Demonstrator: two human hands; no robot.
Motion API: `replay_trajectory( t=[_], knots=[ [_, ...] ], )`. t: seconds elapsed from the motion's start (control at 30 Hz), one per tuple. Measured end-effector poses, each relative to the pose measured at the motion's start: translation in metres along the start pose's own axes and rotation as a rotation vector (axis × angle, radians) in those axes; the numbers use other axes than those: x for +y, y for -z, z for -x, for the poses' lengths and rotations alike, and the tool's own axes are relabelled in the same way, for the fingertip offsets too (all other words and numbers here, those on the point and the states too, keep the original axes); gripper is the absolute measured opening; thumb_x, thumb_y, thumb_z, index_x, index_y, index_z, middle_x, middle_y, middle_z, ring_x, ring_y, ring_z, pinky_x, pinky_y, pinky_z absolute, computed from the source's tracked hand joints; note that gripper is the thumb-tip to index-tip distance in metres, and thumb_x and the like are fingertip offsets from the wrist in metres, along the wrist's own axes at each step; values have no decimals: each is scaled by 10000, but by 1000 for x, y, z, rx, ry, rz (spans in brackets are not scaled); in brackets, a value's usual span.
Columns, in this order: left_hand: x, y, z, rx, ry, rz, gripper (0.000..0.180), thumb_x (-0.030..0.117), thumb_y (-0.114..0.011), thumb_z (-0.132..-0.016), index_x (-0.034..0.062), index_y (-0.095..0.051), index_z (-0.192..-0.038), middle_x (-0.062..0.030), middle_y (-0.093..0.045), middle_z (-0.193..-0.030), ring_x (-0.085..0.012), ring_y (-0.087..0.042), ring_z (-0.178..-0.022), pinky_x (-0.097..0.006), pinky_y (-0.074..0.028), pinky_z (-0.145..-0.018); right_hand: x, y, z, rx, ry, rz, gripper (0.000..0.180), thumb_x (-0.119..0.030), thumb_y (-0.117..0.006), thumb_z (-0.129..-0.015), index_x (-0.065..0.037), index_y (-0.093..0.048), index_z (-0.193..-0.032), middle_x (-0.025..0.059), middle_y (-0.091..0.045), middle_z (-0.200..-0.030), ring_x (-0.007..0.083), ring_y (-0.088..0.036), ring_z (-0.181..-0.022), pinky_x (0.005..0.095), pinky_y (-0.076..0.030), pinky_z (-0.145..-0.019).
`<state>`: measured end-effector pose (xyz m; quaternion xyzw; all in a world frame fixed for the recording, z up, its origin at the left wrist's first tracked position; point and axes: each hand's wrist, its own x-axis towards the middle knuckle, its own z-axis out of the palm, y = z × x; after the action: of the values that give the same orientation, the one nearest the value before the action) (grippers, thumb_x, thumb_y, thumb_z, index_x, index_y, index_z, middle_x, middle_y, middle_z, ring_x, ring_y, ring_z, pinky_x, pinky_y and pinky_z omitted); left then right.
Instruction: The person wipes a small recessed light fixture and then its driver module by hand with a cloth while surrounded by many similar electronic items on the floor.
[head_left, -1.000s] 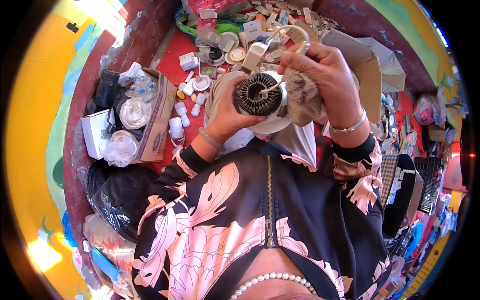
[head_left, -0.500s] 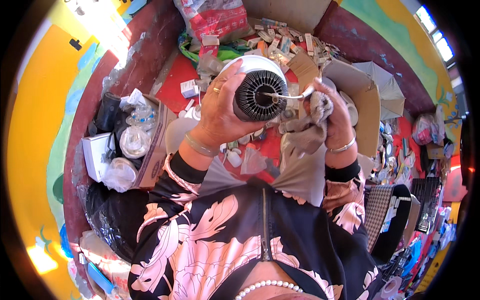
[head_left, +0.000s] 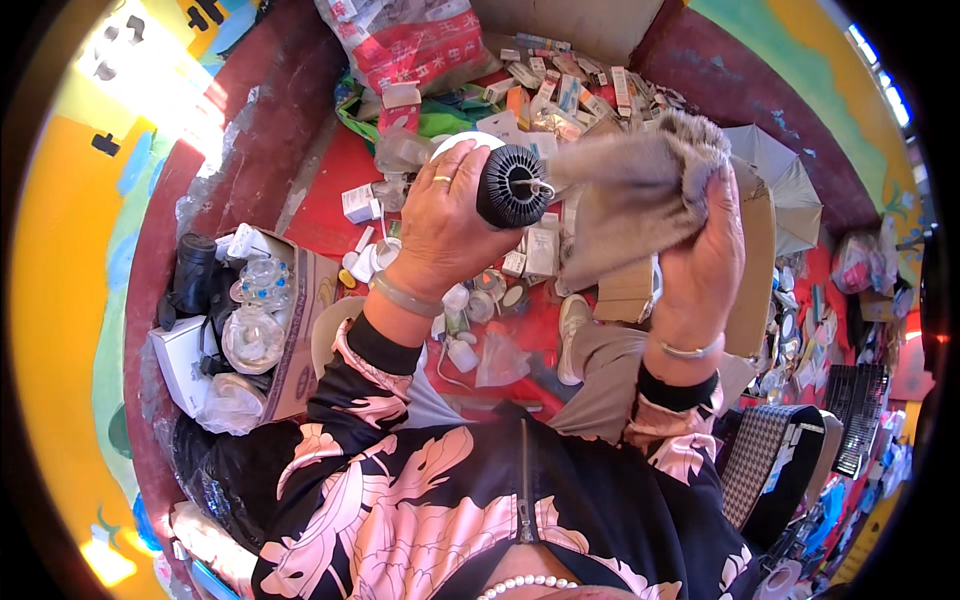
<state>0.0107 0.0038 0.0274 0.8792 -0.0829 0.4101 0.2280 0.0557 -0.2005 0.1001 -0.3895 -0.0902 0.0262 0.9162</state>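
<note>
My left hand (head_left: 448,222) grips a lamp part (head_left: 512,184) with a black ribbed round body and a white front, held up in front of me. A short wire end sticks out of its black back. My right hand (head_left: 702,250) holds a grey-brown cloth (head_left: 632,192) spread open beside the black ribbed end, its edge close to the wire. Both wrists wear bangles, and a ring sits on a left finger.
A cardboard box (head_left: 300,330) at my left holds clear plastic domes and black parts. Small white boxes, caps and bottles (head_left: 470,300) litter the red floor. Packets and cartons (head_left: 560,85) are heaped beyond. Flat cardboard (head_left: 755,260) and a checked bag (head_left: 765,455) lie to the right.
The cloth, bunched in my right hand before, is now spread open beside the lamp part. The lamp part has turned so its ribbed side faces right.
</note>
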Motion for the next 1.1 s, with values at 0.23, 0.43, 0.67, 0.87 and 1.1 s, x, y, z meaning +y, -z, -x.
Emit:
replay_trajectory(
  t=[0.23,0.43,0.67,0.87,1.1],
  knots=[
    [-2,-15,3,24,87,91,700,288,-823,-537,-6,-534,-1102,-179,-578,-1066,-347,-588,-972,-397,-480,-865,94,14,-6,-527,328,1118,344,-149,-581,-872,-102,-564,-1213,152,-462,-1349,331,-317,-1329,411,-276,-1060],
    [-1,-13,8,-31,228,272,737,253,-840,-513,-3,-518,-1124,-178,-578,-1069,-333,-580,-1001,-384,-472,-880,71,29,-24,-798,266,1007,314,-91,-640,-807,-101,-650,-1121,111,-527,-1287,326,-361,-1302,413,-319,-1043],
    [3,-18,14,-138,304,389,786,210,-850,-493,-19,-508,-1163,-177,-574,-1123,-297,-574,-1048,-365,-451,-915,75,28,-25,-769,510,1035,148,-60,-650,-771,-40,-653,-917,82,-628,-886,263,-590,-907,358,-455,-794],
    [7,-21,15,-140,216,299,789,273,-844,-483,-17,-514,-1138,-192,-577,-1107,-325,-575,-1028,-383,-456,-906,54,48,-28,-630,29,660,87,-82,-571,-864,-22,-618,-906,52,-624,-898,207,-593,-857,351,-460,-791],
    [1,-16,11,-46,47,228,790,213,-862,-503,-14,-505,-1171,-191,-558,-1148,-336,-549,-1080,-403,-448,-933,29,93,-66,55,-23,-345,375,-307,-389,-962,-32,-518,-1181,97,-609,-1050,273,-569,-1014,444,-418,-969]
  ],
)
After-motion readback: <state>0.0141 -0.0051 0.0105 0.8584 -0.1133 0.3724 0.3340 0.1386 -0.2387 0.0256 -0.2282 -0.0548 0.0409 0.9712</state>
